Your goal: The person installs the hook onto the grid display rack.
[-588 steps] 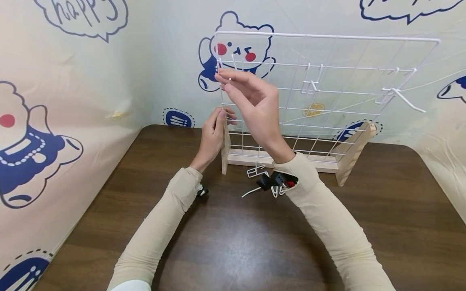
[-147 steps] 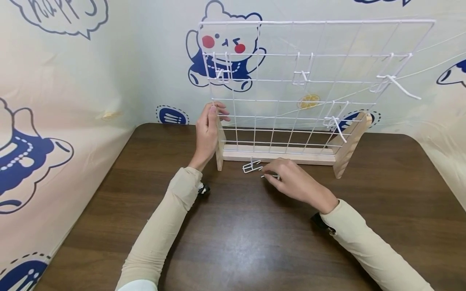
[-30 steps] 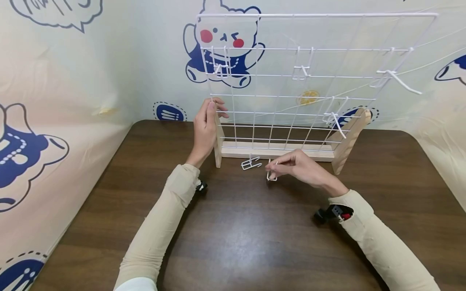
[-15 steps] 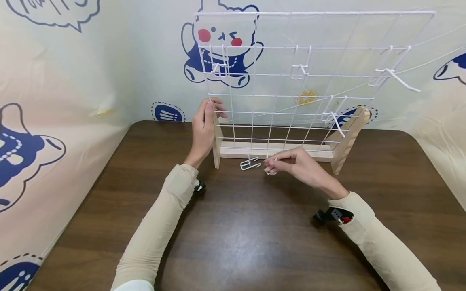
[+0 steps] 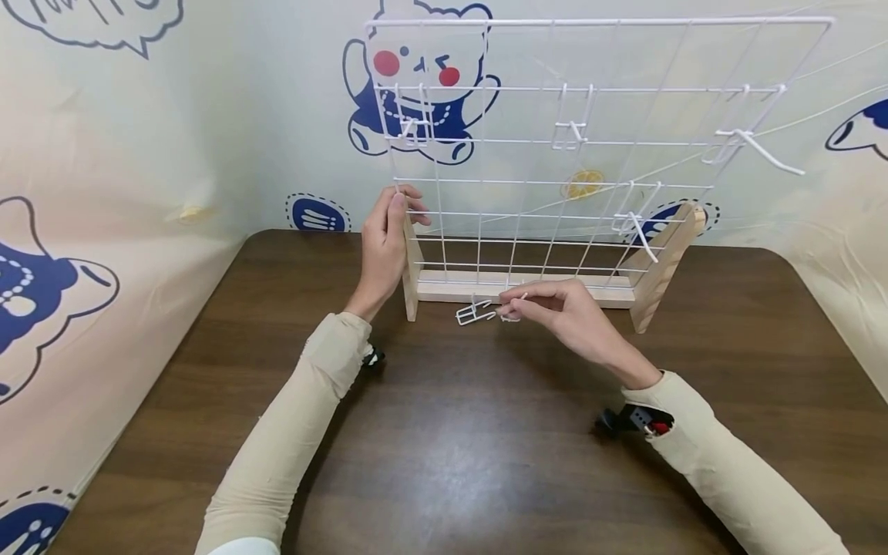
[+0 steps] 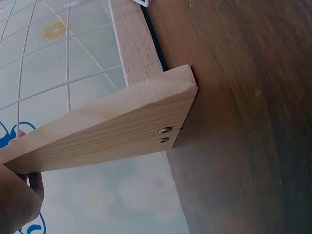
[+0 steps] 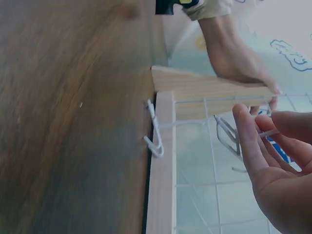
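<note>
My left hand (image 5: 385,243) grips the left wooden leg (image 6: 112,122) of a white wire grid rack (image 5: 600,20), near the leg's top. In front of the rack's base, my right hand (image 5: 572,316) pinches a white wire hook (image 5: 510,318) between thumb and fingers. Its wire loop shows beyond the fingertips in the right wrist view; the fingers cover part of it. Just left of that hand, another white hook (image 5: 475,312) lies loose on the table.
Several white hooks hang on the grid: an upper left hook (image 5: 414,127), a middle hook (image 5: 572,127), an upper right hook (image 5: 749,139) and a lower right hook (image 5: 634,223). Behind the brown table (image 5: 444,432) is a cartoon-printed cloth (image 5: 298,116).
Since 19.6 s ago, a lower right hook has appeared on the grid, and my right hand has come down from its upper left. Lately it picked up a hook, turning and lifting it slightly.
</note>
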Demonstrator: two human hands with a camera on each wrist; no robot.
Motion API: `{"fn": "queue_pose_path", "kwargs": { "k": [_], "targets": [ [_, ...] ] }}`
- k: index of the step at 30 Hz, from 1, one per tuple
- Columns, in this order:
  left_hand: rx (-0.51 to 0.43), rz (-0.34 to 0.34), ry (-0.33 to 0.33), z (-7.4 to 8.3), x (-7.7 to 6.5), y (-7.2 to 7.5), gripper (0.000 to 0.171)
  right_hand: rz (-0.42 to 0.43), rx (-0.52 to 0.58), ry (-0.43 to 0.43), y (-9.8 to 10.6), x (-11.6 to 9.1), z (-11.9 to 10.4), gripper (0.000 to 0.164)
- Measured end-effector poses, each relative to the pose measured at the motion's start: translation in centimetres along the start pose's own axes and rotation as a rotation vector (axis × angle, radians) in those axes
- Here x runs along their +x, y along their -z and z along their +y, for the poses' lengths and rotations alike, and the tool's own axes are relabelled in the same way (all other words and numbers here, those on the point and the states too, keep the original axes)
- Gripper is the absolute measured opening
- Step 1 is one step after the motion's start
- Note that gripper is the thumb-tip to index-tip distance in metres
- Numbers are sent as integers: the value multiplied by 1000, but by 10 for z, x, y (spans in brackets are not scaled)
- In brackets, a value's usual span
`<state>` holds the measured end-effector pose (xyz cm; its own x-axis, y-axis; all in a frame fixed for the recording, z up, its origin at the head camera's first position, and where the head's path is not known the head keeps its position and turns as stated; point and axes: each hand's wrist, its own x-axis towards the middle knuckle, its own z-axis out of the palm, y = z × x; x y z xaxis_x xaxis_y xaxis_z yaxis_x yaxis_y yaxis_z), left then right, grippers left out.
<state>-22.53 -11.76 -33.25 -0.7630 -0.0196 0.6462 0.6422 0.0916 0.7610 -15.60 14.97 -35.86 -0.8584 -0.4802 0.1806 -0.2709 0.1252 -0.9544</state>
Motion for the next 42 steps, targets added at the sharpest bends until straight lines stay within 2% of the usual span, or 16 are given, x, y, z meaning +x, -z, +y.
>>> {"fn": "queue_pose_path", "kwargs": {
  "k": [6,16,21,29,42],
  "targets": [
    [7,-7,0,0,0,0,31,25,21,9,0,0,-9,25],
    [-2,-10,-9,0,2,1,31,38,-22,62,8,0,-20,33],
    [0,-10,-11,0,2,1,31,47,-76,61,11,-2,-23,32],
    [-9,-14,-17,-1,1,1,30,107,-167,100,15,-3,-29,31],
    [-8,-9,-11,-2,0,1,30,152,-90,256,15,2,-37,30]
  ]
}}
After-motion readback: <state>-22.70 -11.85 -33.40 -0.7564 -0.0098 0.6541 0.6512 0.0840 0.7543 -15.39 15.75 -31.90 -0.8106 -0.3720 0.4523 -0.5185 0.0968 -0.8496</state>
